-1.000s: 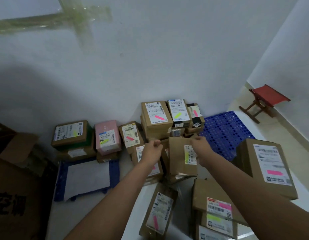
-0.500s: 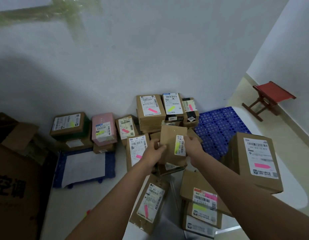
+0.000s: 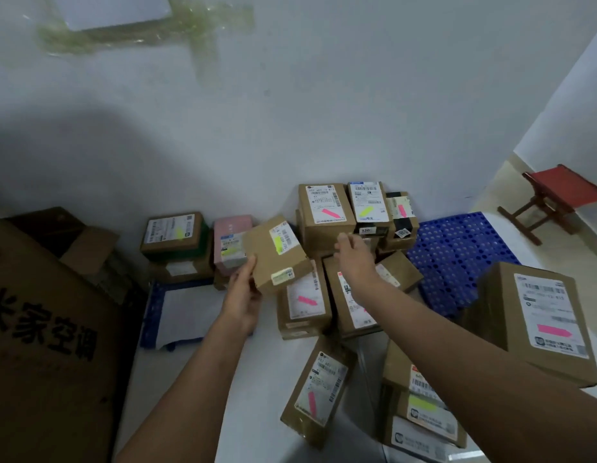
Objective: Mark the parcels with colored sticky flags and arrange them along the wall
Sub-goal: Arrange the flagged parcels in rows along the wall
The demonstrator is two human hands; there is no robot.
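Note:
My left hand (image 3: 244,292) grips a small brown parcel (image 3: 268,259) with a yellow flag on its label, held tilted in the air in front of the pink parcel (image 3: 228,228). My right hand (image 3: 355,259) hovers apart from it with loose fingers, above a brown parcel (image 3: 349,305) and just below the stack against the wall (image 3: 324,212). Flagged parcels line the wall: one with a yellow flag (image 3: 172,230) at the left, three with pink and yellow flags in the stack. More flagged parcels lie nearer me (image 3: 319,389) and a large one (image 3: 544,322) at the right.
A big printed carton (image 3: 46,345) fills the left side. A blue mat with white paper (image 3: 180,312) lies on the floor beside it. A blue perforated pallet (image 3: 457,252) sits right of the stack, and a red stool (image 3: 554,198) stands at the far right.
My right hand let go of the yellow-flagged parcel and my left hand carried it to the left, toward the pink parcel. The camera view shifted left.

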